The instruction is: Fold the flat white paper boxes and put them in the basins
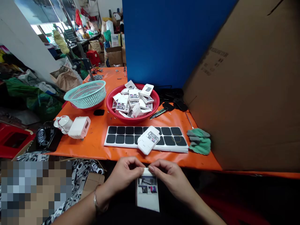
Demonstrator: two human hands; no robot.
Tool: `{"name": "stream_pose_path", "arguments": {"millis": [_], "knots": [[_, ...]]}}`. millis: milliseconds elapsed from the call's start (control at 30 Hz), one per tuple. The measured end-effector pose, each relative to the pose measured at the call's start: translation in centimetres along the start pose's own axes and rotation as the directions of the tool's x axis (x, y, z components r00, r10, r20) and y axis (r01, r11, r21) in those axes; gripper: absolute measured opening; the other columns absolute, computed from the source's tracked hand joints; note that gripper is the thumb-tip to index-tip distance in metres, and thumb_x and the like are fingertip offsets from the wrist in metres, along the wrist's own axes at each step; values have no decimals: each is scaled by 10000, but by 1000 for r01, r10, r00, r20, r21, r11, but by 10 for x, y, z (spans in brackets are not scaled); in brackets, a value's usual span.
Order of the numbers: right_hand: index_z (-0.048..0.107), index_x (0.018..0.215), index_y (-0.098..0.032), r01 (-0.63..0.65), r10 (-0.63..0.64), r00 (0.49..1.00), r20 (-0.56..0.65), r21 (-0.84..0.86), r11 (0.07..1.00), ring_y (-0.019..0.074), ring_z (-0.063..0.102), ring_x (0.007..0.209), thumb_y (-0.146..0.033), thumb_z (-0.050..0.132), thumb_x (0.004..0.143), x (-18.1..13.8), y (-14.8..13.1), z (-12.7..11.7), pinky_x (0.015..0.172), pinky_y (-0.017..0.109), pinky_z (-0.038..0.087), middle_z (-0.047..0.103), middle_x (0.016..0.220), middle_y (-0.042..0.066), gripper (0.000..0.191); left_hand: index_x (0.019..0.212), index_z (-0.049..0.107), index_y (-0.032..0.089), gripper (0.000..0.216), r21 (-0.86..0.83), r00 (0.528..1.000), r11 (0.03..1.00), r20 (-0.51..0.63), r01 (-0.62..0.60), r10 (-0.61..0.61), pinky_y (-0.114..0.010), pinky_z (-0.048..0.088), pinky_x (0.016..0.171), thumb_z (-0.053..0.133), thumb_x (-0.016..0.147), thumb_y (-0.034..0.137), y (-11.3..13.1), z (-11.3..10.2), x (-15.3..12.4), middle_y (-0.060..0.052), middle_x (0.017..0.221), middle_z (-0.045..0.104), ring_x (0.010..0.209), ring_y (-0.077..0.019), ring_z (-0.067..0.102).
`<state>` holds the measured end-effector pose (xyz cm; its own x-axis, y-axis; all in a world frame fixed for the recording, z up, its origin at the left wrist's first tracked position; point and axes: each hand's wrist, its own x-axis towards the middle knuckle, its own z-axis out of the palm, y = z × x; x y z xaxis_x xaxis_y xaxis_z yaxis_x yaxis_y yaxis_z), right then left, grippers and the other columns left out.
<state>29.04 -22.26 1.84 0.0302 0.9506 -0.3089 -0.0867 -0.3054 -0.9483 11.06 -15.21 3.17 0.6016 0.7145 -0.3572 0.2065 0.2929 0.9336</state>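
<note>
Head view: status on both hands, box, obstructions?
Left hand and right hand pinching white box at far end. Printed face toward camera. Nothing seen blocking; white cartons just ahead on orange table.

"What is before the near edge of the table (pixel 96 136)?"

"The left hand (pixel 125 172) and right hand (pixel 170 175), with a small box (pixel 147 195) held between them."

"Along that edge?"

"A stack of sheets (pixel 130 139), flat cartons (pixel 149 140) on top; to its right a glove (pixel 200 141), then upright cardboard (pixel 253 93)."

"And behind the sheets?"

"A basin (pixel 133 120) holding boxes (pixel 134 94), a knife (pixel 158 113) on its right, a basket (pixel 85 94) on its left by the left edge."
</note>
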Motion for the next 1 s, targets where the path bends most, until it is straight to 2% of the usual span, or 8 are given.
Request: {"name": "stream_pose_path", "arguments": {"millis": [200, 333, 567, 700, 767, 867, 933, 1000], "knots": [[715, 721, -163, -20, 21, 998, 65, -11, 1000, 149, 575, 645, -447, 749, 751, 6, 0, -1, 621, 263, 455, 675, 696, 28, 287, 737, 714, 123, 158, 37, 1000, 999, 21, -12, 11, -242, 442, 657, 713, 723, 281, -2, -2, 5, -56, 730, 686, 675, -152, 586], [720, 746, -165, -8, 9, 1000, 23, -23, 1000, 155, 589, 658, -447, 740, 762, 9, 3, 1, 624, 267, 467, 684, 714, 30, 283, 710, 688, 128, 171, -92, 997, 994, -28, 65, -68, -230, 433, 615, 716, 714, 296, -8, -4, 7, -36, 681, 670, 617, -135, 569], [768, 804, -184, 17, -12, 997, 82, -59, 998, 179, 655, 719, -412, 737, 784, 9, 1, -9, 678, 281, 508, 735, 776, 53, 231, 889, 777, 168, 206, 157, 980, 970, 106, -184, 168, -275, 497, 745, 668, 830, 333, -1, -14, -3, -96, 888, 728, 816, -198, 660], [771, 887, -206, 136, -114, 983, 142, -157, 978, 219, 698, 807, -389, 722, 810, -3, 13, -10, 748, 322, 538, 758, 873, 66, 205, 1005, 772, 218, 223, 160, 974, 968, 152, -194, 170, -288, 528, 784, 700, 827, 331, -13, -19, -14, -89, 963, 734, 871, -211, 682], [747, 965, -209, 137, -100, 978, 182, -205, 969, 225, 701, 841, -376, 724, 811, 0, 13, -10, 763, 333, 546, 754, 930, 67, 228, 1023, 766, 209, 252, 133, 987, 980, 88, -149, 138, -317, 533, 845, 700, 828, 355, -21, -23, -14, -96, 995, 736, 917, -225, 682], [701, 983, -188, 103, -83, 989, 120, -171, 980, 202, 690, 769, -411, 733, 796, 26, -8, -18, 687, 316, 555, 738, 870, 54, 293, 1163, 697, 196, 385, 22, 984, 993, -133, -118, 120, -367, 511, 954, 691, 832, 393, -27, -33, -5, -108, 1147, 699, 1042, -240, 652], [671, 1005, -177, 164, -170, 983, -67, -80, 983, 161, 648, 614, -461, 787, 720, 56, -32, -30, 586, 289, 538, 699, 718, 14, 419, 1282, 607, 199, 484, 2, 939, 984, -300, -177, 169, -377, 508, 971, 670, 844, 398, -28, -39, 8, -112, 1236, 650, 1087, -232, 631], [602, 1187, -187, 276, -262, 937, -229, 30, 961, 182, 690, 759, -472, 789, 713, 85, -53, -43, 719, 322, 569, 728, 869, 41, 584, 1319, 565, 195, 503, 117, 890, 959, -358, -257, 282, -384, 511, 971, 647, 857, 379, -28, -41, 24, -120, 1272, 618, 1111, -230, 617]]}}
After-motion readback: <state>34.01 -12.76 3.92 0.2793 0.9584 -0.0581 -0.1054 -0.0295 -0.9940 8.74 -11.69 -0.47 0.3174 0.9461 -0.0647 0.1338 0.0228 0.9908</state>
